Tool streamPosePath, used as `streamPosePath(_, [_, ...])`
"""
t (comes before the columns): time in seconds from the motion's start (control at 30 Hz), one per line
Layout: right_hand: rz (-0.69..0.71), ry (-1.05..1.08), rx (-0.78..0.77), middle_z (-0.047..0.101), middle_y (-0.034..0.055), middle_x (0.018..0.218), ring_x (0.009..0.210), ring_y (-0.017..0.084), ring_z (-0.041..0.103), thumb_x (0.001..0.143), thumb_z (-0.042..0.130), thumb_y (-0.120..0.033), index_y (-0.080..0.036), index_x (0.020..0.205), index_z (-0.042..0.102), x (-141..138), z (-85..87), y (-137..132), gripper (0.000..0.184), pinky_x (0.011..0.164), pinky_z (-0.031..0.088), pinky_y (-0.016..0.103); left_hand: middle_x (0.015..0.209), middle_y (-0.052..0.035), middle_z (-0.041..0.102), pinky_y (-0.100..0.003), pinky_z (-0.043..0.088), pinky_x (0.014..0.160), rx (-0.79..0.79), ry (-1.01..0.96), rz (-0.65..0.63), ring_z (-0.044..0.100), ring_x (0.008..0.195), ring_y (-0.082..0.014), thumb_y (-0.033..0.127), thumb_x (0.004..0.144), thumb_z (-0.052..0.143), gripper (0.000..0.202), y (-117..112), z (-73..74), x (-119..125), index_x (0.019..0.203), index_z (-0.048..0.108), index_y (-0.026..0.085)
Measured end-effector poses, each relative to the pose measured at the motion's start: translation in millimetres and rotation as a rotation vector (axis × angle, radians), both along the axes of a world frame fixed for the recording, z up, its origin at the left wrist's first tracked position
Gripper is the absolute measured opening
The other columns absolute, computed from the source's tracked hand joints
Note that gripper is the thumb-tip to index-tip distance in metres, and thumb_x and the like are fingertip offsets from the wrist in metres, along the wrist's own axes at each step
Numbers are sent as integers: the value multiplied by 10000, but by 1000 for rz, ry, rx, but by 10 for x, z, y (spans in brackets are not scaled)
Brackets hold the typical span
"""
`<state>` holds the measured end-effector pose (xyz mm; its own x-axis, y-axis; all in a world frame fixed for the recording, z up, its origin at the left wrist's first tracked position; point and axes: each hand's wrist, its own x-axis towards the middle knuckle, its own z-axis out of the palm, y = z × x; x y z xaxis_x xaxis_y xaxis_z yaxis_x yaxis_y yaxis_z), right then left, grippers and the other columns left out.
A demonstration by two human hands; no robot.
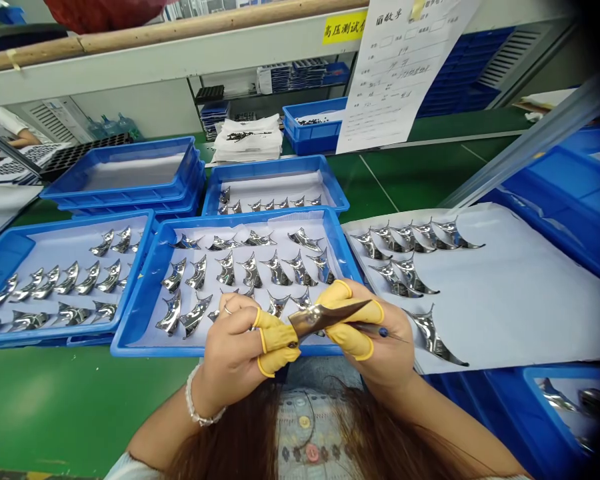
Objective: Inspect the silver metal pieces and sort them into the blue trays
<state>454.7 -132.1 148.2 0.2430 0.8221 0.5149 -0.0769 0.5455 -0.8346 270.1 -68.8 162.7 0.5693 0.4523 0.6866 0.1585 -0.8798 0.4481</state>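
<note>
In front of my chest I hold a shiny curved metal piece (311,321) with a long pointed end. My left hand (240,343), wearing yellow finger cots, pinches its wide end. My right hand (380,337), also in yellow finger cots, grips it near the pointed end. A thin dark tool with a blue end (383,331) lies in the right hand too; its kind is unclear. Just beyond my hands, a blue tray (130,350) with white lining carries rows of similar metal pieces. More such pieces (435,340) rest on the white sheet at right.
Another blue tray of metal pieces (45,227) stands at left, with stacked blue trays (125,200) behind it. A further tray (275,163) sits at the back. A paper form (400,73) hangs from the shelf edge. A clear post (530,143) slants at right.
</note>
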Motion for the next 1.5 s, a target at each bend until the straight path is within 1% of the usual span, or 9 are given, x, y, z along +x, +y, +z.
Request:
streamPosePath(0.2, [-17,-1,10,693,22,766,639,158,614,875,747,-336,-293,869,794,-10,-9,6,64,557,500,286,662,3,658,-309,411,685,1,-21,0,567,697,-141,426,976,585,288,-2,-15,-34,827,763,256])
streamPosePath(0.27, [-18,-13,28,689,16,766,638,154,609,874,749,-329,-297,882,796,7,-27,20,58,554,493,282,658,-1,666,-311,413,677,-78,-22,-29,562,677,-140,439,971,588,302,-4,-34,-37,819,765,246])
streamPosePath(0.33, [-23,-32,6,686,11,754,644,151,604,882,741,-326,-295,877,800,29,-57,37,66,570,487,283,645,-10,663,-303,430,656,-327,-65,-83,564,653,-142,470,948,613,337,-6,-67,-25,772,747,215])
streamPosePath(0.47, [73,40,-170,716,10,740,655,157,612,893,726,-370,-286,854,808,40,-135,55,124,590,486,287,605,-11,641,-254,432,505,-1079,-305,-226,563,537,-135,552,831,724,402,4,-163,38,700,693,173])
streamPosePath(0.57, [199,146,-283,726,17,727,644,165,615,852,760,-421,-276,811,812,11,-166,46,160,582,498,292,565,2,613,-238,431,462,-1340,-391,-281,535,473,-122,571,735,799,431,29,-207,89,687,691,158])
streamPosePath(0.93, [263,352,-384,672,12,620,557,135,553,715,861,-464,-279,725,814,-97,-51,18,191,513,474,262,643,-12,616,-262,446,624,-1349,-417,-218,513,627,-128,561,702,833,426,66,-212,156,669,727,150])
streamPosePath(1.07, [188,419,-406,538,-35,518,440,73,378,624,918,-419,-210,636,734,-118,-49,34,279,419,362,223,688,-13,608,-265,454,613,-1315,-393,-303,527,632,-131,526,765,797,370,78,-239,129,728,741,162])
streamPosePath(1.23, [361,667,-436,334,-107,478,386,30,177,722,850,-455,-196,621,530,-91,-174,90,424,382,185,178,763,-36,692,-279,498,724,-1282,-392,-347,614,749,-162,480,809,778,285,47,-241,73,810,793,196])
streamPosePath(1.5, [522,852,-600,321,-112,555,407,30,127,738,820,-396,-206,701,434,-156,-424,155,432,386,155,166,840,-4,768,-224,550,802,-1435,-407,-509,688,791,-116,287,892,731,153,-66,-95,52,1019,815,286])
